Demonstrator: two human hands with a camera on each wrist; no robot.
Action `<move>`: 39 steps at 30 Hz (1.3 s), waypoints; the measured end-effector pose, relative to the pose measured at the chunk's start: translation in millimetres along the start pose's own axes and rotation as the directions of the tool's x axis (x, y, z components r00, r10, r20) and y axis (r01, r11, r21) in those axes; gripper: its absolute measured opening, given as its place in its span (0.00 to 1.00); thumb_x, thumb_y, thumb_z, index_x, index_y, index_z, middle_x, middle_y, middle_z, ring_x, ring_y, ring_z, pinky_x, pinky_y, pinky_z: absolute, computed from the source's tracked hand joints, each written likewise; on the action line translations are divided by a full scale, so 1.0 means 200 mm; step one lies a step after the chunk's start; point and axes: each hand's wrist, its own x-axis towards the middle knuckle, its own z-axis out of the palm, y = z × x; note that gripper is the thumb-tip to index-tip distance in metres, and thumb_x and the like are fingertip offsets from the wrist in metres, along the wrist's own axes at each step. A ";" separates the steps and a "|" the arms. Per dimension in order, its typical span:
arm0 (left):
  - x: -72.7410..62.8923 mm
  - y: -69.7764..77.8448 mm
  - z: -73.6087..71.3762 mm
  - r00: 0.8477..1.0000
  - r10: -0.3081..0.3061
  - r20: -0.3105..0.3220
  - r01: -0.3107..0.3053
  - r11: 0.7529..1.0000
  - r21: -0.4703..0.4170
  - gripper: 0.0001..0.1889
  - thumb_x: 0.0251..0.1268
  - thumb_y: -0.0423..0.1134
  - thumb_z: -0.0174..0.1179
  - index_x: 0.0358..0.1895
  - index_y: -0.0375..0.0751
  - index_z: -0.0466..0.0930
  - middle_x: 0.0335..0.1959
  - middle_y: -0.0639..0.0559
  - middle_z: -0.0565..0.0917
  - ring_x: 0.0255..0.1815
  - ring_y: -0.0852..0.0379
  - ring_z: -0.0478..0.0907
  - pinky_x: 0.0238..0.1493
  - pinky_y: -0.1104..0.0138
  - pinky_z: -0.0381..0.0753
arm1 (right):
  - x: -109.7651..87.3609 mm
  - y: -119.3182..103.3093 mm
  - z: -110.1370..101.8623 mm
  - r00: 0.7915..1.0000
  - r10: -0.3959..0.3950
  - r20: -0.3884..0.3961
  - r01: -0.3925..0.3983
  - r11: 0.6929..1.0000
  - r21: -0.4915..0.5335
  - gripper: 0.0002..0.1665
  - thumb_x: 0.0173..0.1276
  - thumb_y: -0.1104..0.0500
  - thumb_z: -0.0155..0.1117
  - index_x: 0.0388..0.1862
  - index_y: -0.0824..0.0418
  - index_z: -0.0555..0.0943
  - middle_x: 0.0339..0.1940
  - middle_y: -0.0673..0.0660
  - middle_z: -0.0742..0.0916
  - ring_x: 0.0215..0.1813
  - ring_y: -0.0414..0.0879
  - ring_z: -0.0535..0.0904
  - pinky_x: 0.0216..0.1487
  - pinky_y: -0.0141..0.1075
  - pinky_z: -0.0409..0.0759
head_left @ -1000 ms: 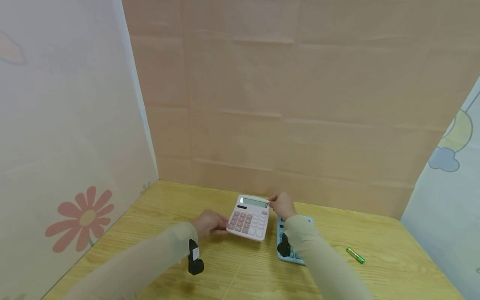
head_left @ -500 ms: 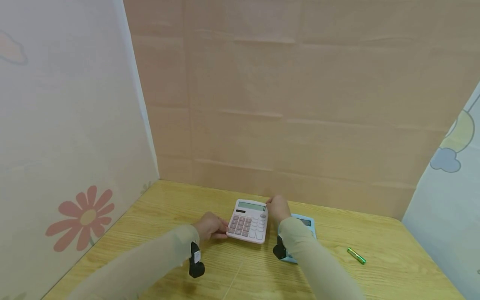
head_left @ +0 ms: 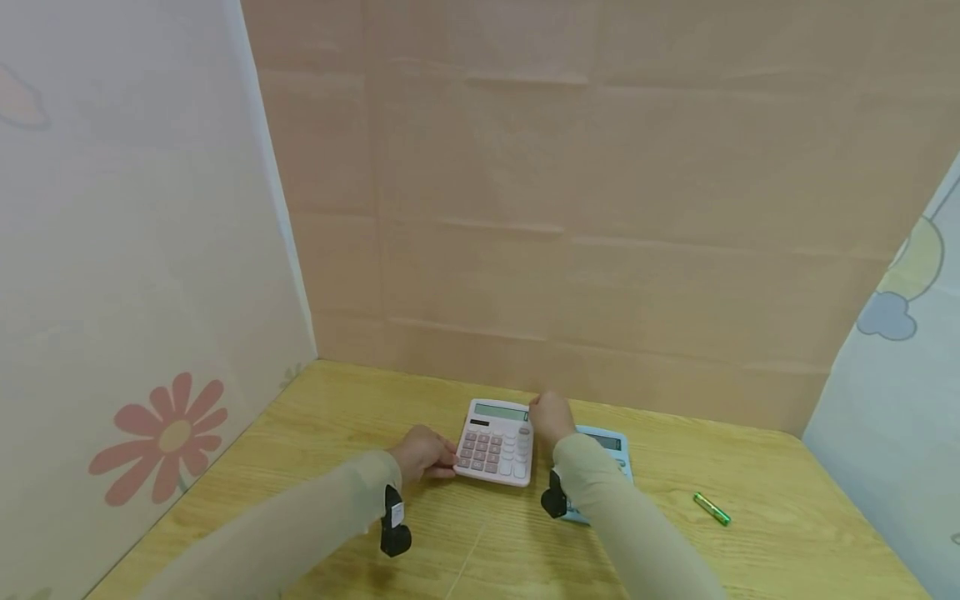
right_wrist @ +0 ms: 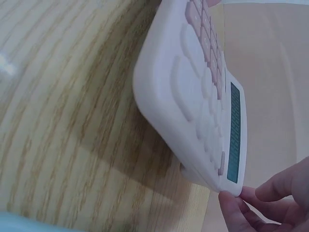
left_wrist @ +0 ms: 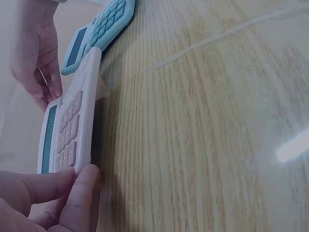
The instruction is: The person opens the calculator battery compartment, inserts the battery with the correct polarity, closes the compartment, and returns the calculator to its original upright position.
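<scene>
On the wood-grained tabletop (head_left: 495, 550), a light-blue calculator (head_left: 611, 442) and, apart from it, a small green cylinder (head_left: 711, 508).

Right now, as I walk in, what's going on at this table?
A person is holding a pink calculator in two hands. The left hand pinches it near its lower left corner, and the right hand pinches its top right corner. I can't tell whether any part of it touches the table. A blue calculator lies to its right, partly hidden by the right sleeve, with a small green cylinder farther right.
</scene>
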 end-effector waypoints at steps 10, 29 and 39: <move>-0.01 0.02 0.00 0.999 -0.020 -0.032 0.021 0.999 0.041 0.08 0.57 0.20 0.62 0.41 0.25 0.79 0.33 0.39 0.82 0.27 0.56 0.80 0.34 0.65 0.85 | 0.00 0.00 0.02 1.000 0.007 -0.004 -0.007 1.000 0.011 0.26 0.72 0.65 0.45 0.11 0.55 0.60 0.12 0.48 0.60 0.17 0.43 0.57 0.21 0.35 0.58; 0.02 0.01 0.01 1.000 -0.023 -0.017 0.025 0.994 0.105 0.06 0.55 0.18 0.61 0.36 0.25 0.80 0.31 0.40 0.81 0.27 0.55 0.80 0.32 0.67 0.84 | -0.02 0.00 0.02 1.000 0.011 -0.003 -0.011 1.000 -0.015 0.26 0.71 0.65 0.46 0.11 0.56 0.61 0.13 0.49 0.63 0.20 0.44 0.61 0.23 0.35 0.61; -0.03 0.03 0.03 0.999 -0.025 -0.044 0.033 0.983 0.182 0.07 0.56 0.18 0.61 0.39 0.24 0.80 0.31 0.41 0.80 0.26 0.56 0.80 0.33 0.66 0.85 | -0.01 -0.01 0.03 1.000 0.004 0.010 -0.004 1.000 -0.022 0.27 0.73 0.63 0.45 0.10 0.55 0.60 0.12 0.48 0.60 0.17 0.43 0.57 0.20 0.34 0.59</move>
